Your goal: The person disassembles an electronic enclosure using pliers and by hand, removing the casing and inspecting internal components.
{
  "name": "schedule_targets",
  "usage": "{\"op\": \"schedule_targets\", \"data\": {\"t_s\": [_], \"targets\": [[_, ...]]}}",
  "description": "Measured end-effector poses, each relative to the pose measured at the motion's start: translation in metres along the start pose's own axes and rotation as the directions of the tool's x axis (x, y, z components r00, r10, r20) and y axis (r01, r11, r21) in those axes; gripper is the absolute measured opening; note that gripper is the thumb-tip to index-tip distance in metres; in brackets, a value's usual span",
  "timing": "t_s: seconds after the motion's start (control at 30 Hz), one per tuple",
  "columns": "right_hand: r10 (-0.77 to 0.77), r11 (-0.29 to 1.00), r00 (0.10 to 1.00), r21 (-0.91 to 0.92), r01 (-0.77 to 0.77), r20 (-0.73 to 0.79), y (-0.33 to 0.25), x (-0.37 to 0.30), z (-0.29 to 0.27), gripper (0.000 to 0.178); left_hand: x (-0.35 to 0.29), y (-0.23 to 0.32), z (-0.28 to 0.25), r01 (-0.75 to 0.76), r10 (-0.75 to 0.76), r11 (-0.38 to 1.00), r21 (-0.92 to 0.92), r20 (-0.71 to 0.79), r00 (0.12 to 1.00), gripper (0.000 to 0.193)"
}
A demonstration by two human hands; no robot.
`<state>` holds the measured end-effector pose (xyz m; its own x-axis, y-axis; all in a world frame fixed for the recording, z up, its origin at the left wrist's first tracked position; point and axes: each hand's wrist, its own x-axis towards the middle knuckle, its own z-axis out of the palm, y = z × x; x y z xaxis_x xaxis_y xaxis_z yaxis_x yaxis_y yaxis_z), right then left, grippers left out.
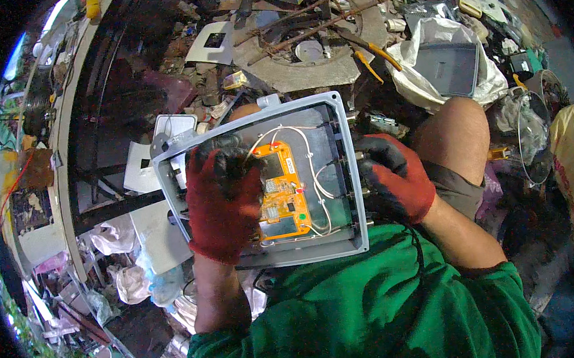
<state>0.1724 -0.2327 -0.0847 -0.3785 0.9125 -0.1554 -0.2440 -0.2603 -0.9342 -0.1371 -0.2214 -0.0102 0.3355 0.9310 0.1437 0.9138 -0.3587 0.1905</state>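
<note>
A grey rectangular box lies open and slightly tilted across my lap. Fixed inside it is an orange circuit board, with thin white cables running from it to the right wall. My left hand, in a red and black glove, reaches into the box over the board's left side. Its fingers are curled, and what they hold is hidden. My right hand, gloved alike, is outside the right wall, where metal connectors stick out. Its fingers close around one connector, partly covered by the glove.
Ahead lie a round concrete slab and yellow-handled pliers. A white sack holding a grey panel stands beyond my right knee. White plastic plates and bags crowd the left, beside a dark metal frame.
</note>
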Motion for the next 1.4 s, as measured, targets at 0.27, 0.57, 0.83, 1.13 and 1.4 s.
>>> {"op": "schedule_targets", "data": {"t_s": [0.27, 0.57, 0.83, 1.13, 1.4], "targets": [[-0.034, 0.995, 0.999, -0.093, 0.033, -0.016, 0.006, -0.001, -0.005, 0.045, 0.000, -0.005, -0.005, 0.366, -0.359, 0.721, -0.588, 0.135, 0.924, 0.026], [-0.032, 0.994, 0.999, -0.101, 0.031, -0.007, 0.003, 0.000, -0.005, 0.045, 0.009, 0.016, 0.008, 0.288, -0.453, 0.522, -0.803, 0.024, 0.891, 0.020], [-0.013, 0.991, 0.998, -0.135, 0.005, -0.058, 0.007, 0.000, -0.005, 0.045, 0.016, 0.015, -0.004, 0.304, -0.376, 0.343, -0.889, 0.167, 0.911, 0.021], [0.025, 0.989, 0.996, -0.146, -0.038, -0.090, 0.012, 0.004, -0.003, 0.039, 0.017, 0.007, -0.006, 0.079, -0.151, 0.817, -0.571, -0.081, 0.985, 0.014], [0.038, 0.998, 0.996, -0.044, -0.042, -0.076, 0.012, 0.002, -0.002, 0.039, 0.024, 0.010, -0.011, 0.379, -0.321, 0.516, -0.769, 0.237, 0.917, 0.026]]}}
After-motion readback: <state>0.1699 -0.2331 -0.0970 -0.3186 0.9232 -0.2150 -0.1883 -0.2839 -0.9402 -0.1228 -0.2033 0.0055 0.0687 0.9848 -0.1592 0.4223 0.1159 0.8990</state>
